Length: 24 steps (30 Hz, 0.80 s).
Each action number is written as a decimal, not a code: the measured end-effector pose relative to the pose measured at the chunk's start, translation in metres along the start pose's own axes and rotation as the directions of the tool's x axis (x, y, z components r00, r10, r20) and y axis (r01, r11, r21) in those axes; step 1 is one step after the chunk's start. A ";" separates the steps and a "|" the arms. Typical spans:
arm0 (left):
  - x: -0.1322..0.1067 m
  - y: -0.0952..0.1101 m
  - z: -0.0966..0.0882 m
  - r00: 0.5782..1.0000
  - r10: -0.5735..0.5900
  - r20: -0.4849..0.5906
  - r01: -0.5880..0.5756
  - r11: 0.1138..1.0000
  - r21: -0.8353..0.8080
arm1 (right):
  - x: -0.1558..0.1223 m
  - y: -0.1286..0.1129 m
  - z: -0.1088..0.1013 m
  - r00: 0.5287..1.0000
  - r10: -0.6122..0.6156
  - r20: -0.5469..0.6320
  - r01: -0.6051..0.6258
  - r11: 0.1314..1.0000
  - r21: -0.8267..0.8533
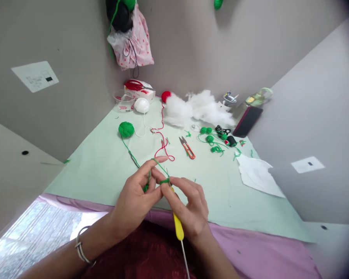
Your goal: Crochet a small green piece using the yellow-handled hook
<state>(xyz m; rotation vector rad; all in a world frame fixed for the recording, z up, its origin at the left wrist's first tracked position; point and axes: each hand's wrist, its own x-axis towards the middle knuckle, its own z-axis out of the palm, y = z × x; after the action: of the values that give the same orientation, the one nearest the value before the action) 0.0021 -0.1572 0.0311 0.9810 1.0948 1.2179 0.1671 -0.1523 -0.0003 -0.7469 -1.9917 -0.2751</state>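
My left hand (138, 193) pinches a small green crochet piece (164, 181), with green yarn looped over its raised forefinger. That yarn runs back across the table to a green yarn ball (126, 129). My right hand (189, 207) is closed round a yellow-handled crochet hook (178, 228), whose tip meets the green piece between the two hands. Both hands hover over the near edge of the pale green table cover (104, 166).
Orange snips (187, 147) and a loose red yarn strand (164, 145) lie mid-table. White stuffing (194, 106), a red ball (166, 96) and a white ball (141, 105) sit at the back. Small green crocheted balls (211, 138), a dark phone (247, 121) and white paper (257, 174) are on the right.
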 end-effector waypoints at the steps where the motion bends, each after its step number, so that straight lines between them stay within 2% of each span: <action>1: 0.001 -0.001 -0.001 0.998 -0.045 0.054 0.050 0.995 -0.091 | -0.002 -0.001 0.002 0.999 0.021 -0.024 -0.021 1.000 0.007; 3: 0.003 -0.002 -0.004 0.976 -0.135 0.172 0.177 0.950 -0.257 | -0.003 0.000 0.003 0.991 0.117 -0.071 -0.106 0.985 0.133; 5: 0.006 -0.002 -0.008 0.951 -0.197 0.238 0.271 0.901 -0.339 | -0.002 0.002 0.001 0.954 0.294 -0.053 -0.259 0.902 0.345; 7: 0.009 -0.001 -0.011 0.954 -0.205 0.220 0.272 0.898 -0.346 | 0.002 0.004 -0.001 0.881 0.473 0.002 -0.399 0.741 0.540; 9: 0.010 0.000 -0.012 0.969 -0.165 0.183 0.217 0.924 -0.316 | 0.006 0.007 -0.002 0.810 0.583 0.067 -0.463 0.564 0.683; 11: 0.009 0.000 -0.010 0.977 -0.119 0.176 0.166 0.945 -0.282 | 0.010 0.008 0.000 0.774 0.620 0.131 -0.476 0.432 0.766; 13: 0.008 -0.003 -0.009 0.980 -0.085 0.180 0.129 0.958 -0.255 | 0.011 0.008 0.003 0.768 0.613 0.185 -0.492 0.380 0.783; 17: 0.005 -0.007 -0.006 0.987 -0.051 0.150 0.080 0.977 -0.199 | 0.009 0.005 0.006 0.786 0.592 0.180 -0.500 0.435 0.749; 20: 0.007 -0.005 -0.006 0.983 -0.077 0.164 0.114 0.967 -0.230 | 0.008 0.005 0.002 0.802 0.572 0.172 -0.497 0.479 0.723; 22: 0.008 -0.002 -0.008 0.972 -0.116 0.204 0.172 0.944 -0.283 | 0.010 0.006 0.001 0.778 0.598 0.189 -0.495 0.400 0.771; 24: 0.009 0.001 -0.010 0.950 -0.165 0.264 0.250 0.909 -0.334 | 0.014 0.009 0.000 0.721 0.652 0.236 -0.486 0.233 0.842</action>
<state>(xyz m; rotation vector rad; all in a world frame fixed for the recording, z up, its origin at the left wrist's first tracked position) -0.0076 -0.1477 0.0287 0.6784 0.7343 1.0521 0.1676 -0.1398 0.0102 -0.6564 -1.2398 1.0725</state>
